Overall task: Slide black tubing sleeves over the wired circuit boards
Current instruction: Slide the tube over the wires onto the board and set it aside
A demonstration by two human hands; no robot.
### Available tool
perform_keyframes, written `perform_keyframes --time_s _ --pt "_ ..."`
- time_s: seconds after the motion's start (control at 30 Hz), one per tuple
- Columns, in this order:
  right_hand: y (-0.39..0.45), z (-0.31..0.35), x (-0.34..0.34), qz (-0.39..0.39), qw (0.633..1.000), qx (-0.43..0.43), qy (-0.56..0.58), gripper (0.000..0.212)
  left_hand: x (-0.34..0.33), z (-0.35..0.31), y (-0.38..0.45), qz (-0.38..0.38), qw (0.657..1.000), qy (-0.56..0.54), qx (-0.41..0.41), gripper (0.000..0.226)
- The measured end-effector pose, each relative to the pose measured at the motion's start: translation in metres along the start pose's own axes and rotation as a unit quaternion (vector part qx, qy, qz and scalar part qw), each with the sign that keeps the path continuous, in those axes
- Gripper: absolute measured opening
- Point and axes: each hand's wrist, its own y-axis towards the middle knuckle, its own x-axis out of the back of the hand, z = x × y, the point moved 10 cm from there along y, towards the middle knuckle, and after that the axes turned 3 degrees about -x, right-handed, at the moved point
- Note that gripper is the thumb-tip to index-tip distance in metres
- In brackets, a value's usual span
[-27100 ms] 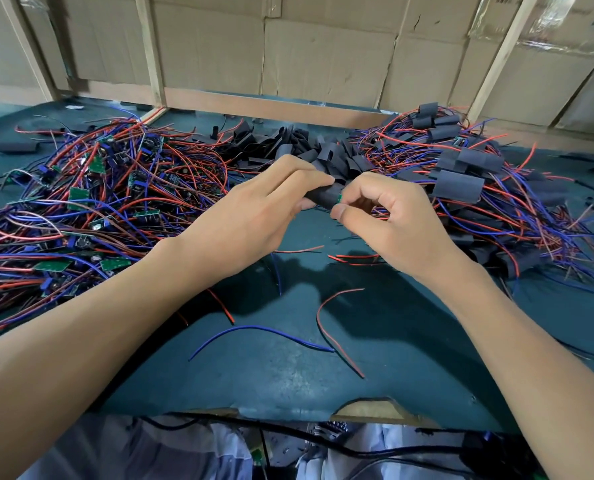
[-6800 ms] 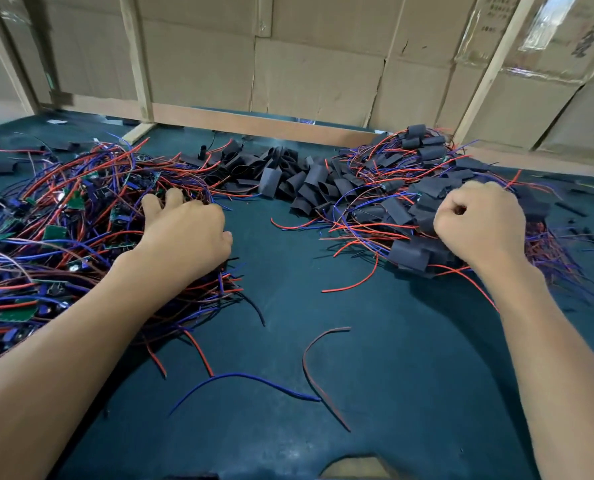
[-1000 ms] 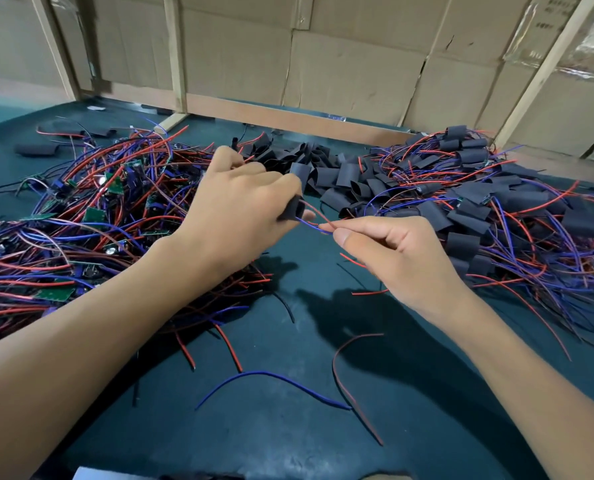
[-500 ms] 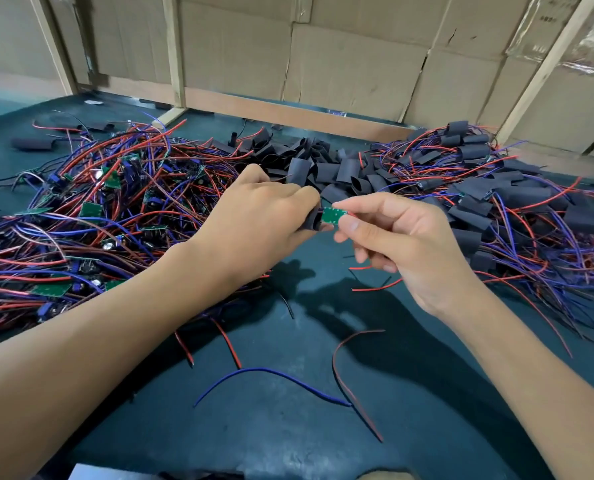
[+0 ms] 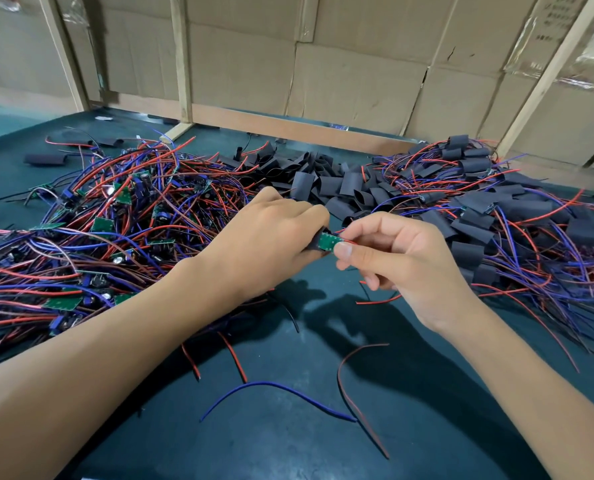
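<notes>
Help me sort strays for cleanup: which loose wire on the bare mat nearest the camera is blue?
The long blue wire arching across the mat below both forearms; the curved wire crossing its right end is dark red.

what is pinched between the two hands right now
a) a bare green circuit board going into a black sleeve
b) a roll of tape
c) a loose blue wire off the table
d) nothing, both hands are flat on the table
a: the right hand pinches a small green circuit board whose other end sits at the black sleeve gripped by the left hand.
</notes>
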Motion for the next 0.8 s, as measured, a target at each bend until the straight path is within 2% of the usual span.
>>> perform_keyframes --time_s 0.2,0.33,0.6,0.73,0.8 --pt "0.003 -0.007 0.008 -0.032 0.998 -0.05 -0.004 0.021 0.007 -0.008 0.001 -0.026 0.999 0.026 -0.009 0.019" --pt "0.002 -0.007 0.008 -0.04 0.998 -0.042 -0.024 0.017 0.004 -0.013 0.001 -0.027 0.998 0.055 -0.024 0.02" --pt "0.001 -0.003 0.006 -0.05 0.992 0.049 -0.102 0.011 -0.001 -0.011 0.0 -0.018 0.998 0.053 -0.024 0.025" --pt "-0.01 0.016 -0.006 -0.049 0.949 0.176 -0.258 0.005 -0.006 -0.015 -0.002 0.011 0.999 0.01 -0.037 0.023" --pt "-0.012 0.017 -0.011 -0.036 0.948 0.189 -0.253 0.006 -0.007 -0.015 -0.003 0.018 0.999 -0.022 -0.033 0.028"
